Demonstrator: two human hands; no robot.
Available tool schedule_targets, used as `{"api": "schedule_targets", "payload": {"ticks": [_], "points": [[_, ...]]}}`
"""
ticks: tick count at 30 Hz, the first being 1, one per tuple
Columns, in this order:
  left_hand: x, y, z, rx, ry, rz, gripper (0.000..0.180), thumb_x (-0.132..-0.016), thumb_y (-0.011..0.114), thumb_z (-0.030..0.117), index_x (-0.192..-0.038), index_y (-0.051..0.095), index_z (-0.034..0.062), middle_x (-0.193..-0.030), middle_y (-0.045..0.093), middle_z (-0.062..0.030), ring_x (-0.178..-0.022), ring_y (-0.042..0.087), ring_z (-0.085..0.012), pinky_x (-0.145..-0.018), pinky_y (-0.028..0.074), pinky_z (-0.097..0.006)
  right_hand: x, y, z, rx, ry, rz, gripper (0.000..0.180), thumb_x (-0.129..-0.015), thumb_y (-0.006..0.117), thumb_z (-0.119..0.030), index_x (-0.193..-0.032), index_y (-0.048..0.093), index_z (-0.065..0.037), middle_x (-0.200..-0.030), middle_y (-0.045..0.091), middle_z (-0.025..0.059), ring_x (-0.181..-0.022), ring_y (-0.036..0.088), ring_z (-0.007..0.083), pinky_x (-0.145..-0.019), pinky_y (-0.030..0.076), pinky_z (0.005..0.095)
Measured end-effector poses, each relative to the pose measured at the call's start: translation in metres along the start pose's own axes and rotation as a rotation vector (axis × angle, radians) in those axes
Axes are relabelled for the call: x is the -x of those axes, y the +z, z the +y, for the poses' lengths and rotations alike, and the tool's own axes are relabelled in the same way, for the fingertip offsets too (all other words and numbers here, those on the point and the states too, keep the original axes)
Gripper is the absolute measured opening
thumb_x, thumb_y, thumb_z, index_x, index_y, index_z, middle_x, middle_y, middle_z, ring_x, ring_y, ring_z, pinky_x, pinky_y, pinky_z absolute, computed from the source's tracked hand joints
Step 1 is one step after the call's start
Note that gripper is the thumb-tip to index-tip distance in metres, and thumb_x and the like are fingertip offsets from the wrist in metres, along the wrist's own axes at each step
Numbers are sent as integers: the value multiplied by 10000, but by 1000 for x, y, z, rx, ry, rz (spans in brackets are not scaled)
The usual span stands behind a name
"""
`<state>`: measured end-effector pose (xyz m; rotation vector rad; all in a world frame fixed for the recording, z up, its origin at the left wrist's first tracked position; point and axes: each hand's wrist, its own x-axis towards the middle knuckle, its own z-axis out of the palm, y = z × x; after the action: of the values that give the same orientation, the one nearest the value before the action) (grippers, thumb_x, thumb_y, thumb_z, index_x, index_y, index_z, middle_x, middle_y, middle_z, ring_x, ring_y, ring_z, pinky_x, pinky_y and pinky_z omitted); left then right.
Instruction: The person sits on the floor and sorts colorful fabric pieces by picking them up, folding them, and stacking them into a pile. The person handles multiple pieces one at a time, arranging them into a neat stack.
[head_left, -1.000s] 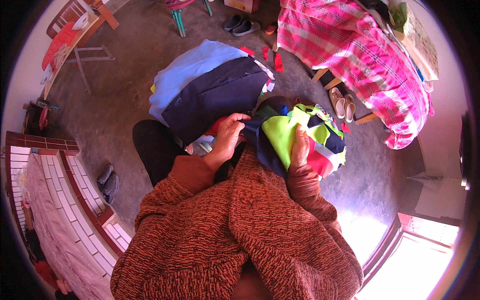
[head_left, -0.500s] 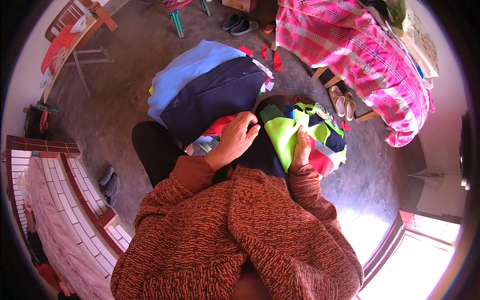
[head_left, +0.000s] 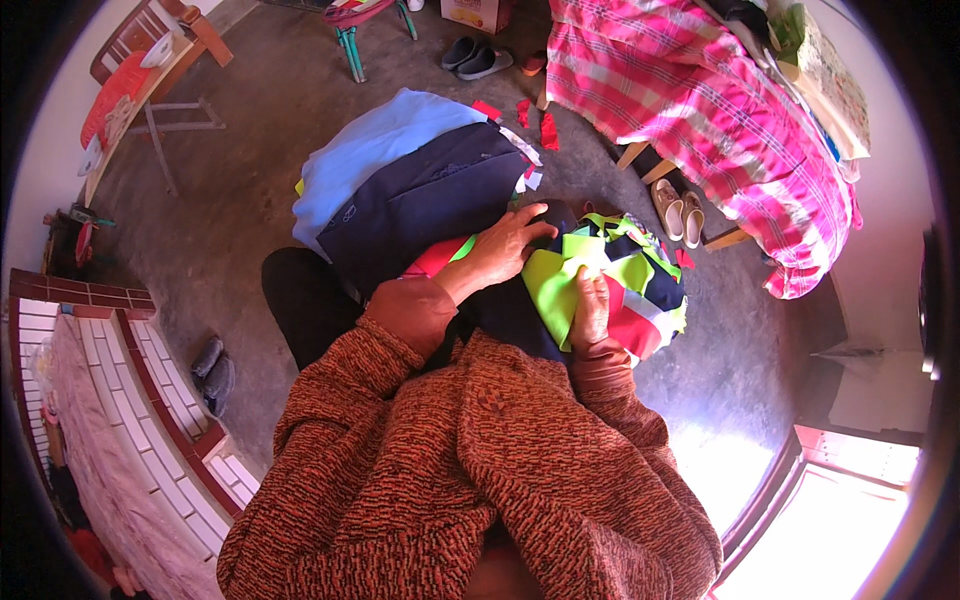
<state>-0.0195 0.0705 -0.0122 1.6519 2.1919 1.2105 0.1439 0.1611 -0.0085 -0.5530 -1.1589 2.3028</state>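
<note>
My right hand [head_left: 591,308] grips a bright yellow-green piece of cloth [head_left: 548,287], its thumb pressed on top. That piece lies over a bundle of cloth scraps [head_left: 663,290] in yellow-green, navy, red and white, on my right thigh. My left hand [head_left: 503,248] reaches across my lap just left of the bundle, fingers stretched and slightly apart, with nothing visible in them. Beyond it, a large heap is covered by navy cloth [head_left: 420,190] and light blue cloth [head_left: 385,130]. A red piece [head_left: 437,257] pokes out beside my left wrist.
Red scraps [head_left: 549,131] lie on the concrete floor past the heap. A bed with a pink checked cover [head_left: 690,110] stands at the far right, beige shoes [head_left: 680,211] beside it. Dark slippers [head_left: 477,58] and a green-legged stool [head_left: 350,52] are at the back.
My left hand has moved right toward the bundle, and its fingers have straightened. My right hand has shifted slightly left and down. The dark green patch on the bundle no longer shows.
</note>
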Motion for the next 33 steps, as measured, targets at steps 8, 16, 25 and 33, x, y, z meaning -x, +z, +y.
{"api": "schedule_targets", "payload": {"ticks": [8, 16, 25, 33], "points": [[0, -17, -4, 225, -38, 117, 184, -676, 635, 20, -856, 600, 41, -1063, 616, -161, -1084, 569, -263, -894, 438, -320, 0, 22, -17, 877, -498, -537, 255, -863, 609, -235, -1017, 636, -33, -1095, 579, 138, -1107, 458, 315, -970, 328, 418], [-9, -46, 4, 230, -82, 556, 293, -710, 462, -166, -909, 568, 21, -910, 647, -148, -900, 642, -283, -797, 492, -327, 4, 32, -21, 1001, -558, -663, 265, -858, 603, -243, -1018, 653, -38, -1190, 567, 123, -1160, 422, 331, -1007, 292, 444], [-6, -83, 2, 430, -138, 809, 276, -764, 469, -186, -927, 539, 26, -990, 633, -99, -946, 599, -168, -842, 472, -289, 5, 34, -18, 1048, -651, -601, 207, -803, 657, -159, -945, 649, -9, -1160, 586, 115, -1104, 473, 313, -933, 375, 399], [4, -108, -4, 676, 37, 946, 150, -882, 546, -3, -1029, 533, 24, -1116, 585, -136, -1057, 545, -196, -954, 415, -317, 7, 30, -12, 1082, -528, -475, 238, -804, 658, -137, -1003, 627, -10, -1001, 612, 130, -931, 555, 303, -846, 427, 378]]}}
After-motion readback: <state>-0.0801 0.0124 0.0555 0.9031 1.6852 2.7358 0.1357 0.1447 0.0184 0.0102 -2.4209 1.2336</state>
